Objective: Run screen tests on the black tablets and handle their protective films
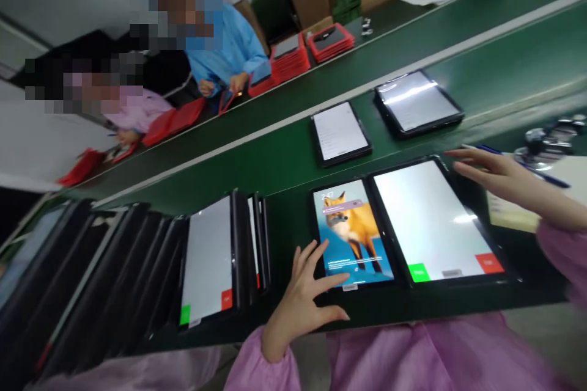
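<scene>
Two tablets lie side by side in front of me on the green bench. The left tablet [358, 232] shows a fox picture and a clock. My left hand [309, 287] is over its lower left corner, fingers spread, with nothing held. The right tablet [431, 220] has a white screen with a green and a red box at its lower corners. Beside its upper right corner is my right hand [495, 174], fingers stretched out and apart, holding nothing. Whether either hand's fingertips touch a tablet I cannot tell.
Behind them lie a white-screened tablet [342, 131] and another tablet [419, 101]. A row of upright tablets [208, 256] stands at left. At right are yellow paper [509, 211], pens and a shiny metal object [545, 143]. Across the bench, two people work beside red-framed stacks [290, 58].
</scene>
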The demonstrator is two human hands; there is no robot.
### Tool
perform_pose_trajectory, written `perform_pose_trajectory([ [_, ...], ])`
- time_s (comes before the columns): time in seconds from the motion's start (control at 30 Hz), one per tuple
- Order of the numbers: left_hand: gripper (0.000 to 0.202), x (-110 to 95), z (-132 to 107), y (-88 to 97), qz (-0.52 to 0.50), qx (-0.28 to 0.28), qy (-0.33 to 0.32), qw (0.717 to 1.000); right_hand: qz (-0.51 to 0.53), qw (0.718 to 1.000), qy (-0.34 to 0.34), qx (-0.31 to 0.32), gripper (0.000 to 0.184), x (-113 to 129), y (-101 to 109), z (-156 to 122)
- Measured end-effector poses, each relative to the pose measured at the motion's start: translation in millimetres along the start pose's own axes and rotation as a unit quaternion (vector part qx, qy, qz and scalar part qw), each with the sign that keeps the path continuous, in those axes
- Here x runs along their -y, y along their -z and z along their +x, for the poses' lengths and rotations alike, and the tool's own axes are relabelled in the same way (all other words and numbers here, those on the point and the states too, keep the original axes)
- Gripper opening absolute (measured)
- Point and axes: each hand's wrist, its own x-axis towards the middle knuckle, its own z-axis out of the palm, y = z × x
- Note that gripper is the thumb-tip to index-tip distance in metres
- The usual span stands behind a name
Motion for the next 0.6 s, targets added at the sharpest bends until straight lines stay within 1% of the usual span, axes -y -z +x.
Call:
perform_pose_trajectory([
  [0.07, 0.049, 7.3, 28.4, 3.5, 0.045, 0.008, 0.003, 0.999, 0.015, 0.999, 0.013, 0.040, 0.052, 0.6, -3.2, 19.5],
  [0.13, 0.035, 12.9, 61.9, 6.0, 0.072, -0.010, 0.042, 0.996, 0.019, 0.998, 0.032, 0.060, 0.046, -3.0, -10.1, 36.5],
  [0.17, 0.034, 14.9, 78.3, 7.9, 0.082, -0.027, 0.066, 0.994, 0.018, 0.997, 0.045, 0.064, 0.043, -5.5, -13.7, 43.8],
  [0.27, 0.043, 16.9, 117.5, 15.5, 0.107, -0.097, 0.133, 0.981, 0.014, 0.994, 0.090, 0.062, 0.034, -11.9, -21.6, 60.4],
  [0.33, 0.048, 14.2, 132.5, 19.3, 0.122, -0.143, 0.153, 0.970, 0.014, 0.991, 0.123, 0.049, 0.030, -13.2, -24.2, 65.4],
  [0.37, 0.050, 11.3, 136.6, 19.9, 0.129, -0.162, 0.150, 0.967, 0.013, 0.989, 0.140, 0.039, 0.029, -12.8, -24.8, 64.9],
  [0.43, 0.049, 1.7, 138.8, 18.4, 0.141, -0.196, 0.120, 0.963, 0.011, 0.984, 0.176, 0.020, 0.028, -9.3, -24.3, 55.3],
  [0.47, 0.047, -5.4, 137.3, 16.6, 0.146, -0.213, 0.098, 0.961, 0.009, 0.981, 0.195, 0.014, 0.028, -6.0, -22.9, 45.3],
  [0.53, 0.044, -24.6, 130.1, 12.3, 0.149, -0.242, 0.038, 0.958, 0.009, 0.971, 0.240, 0.019, 0.028, 3.8, -17.5, 14.4],
  [0.6, 0.043, -49.8, 119.3, 8.9, 0.138, -0.247, -0.046, 0.958, 0.019, 0.953, 0.297, 0.049, 0.026, 17.3, -8.5, -26.9],
])
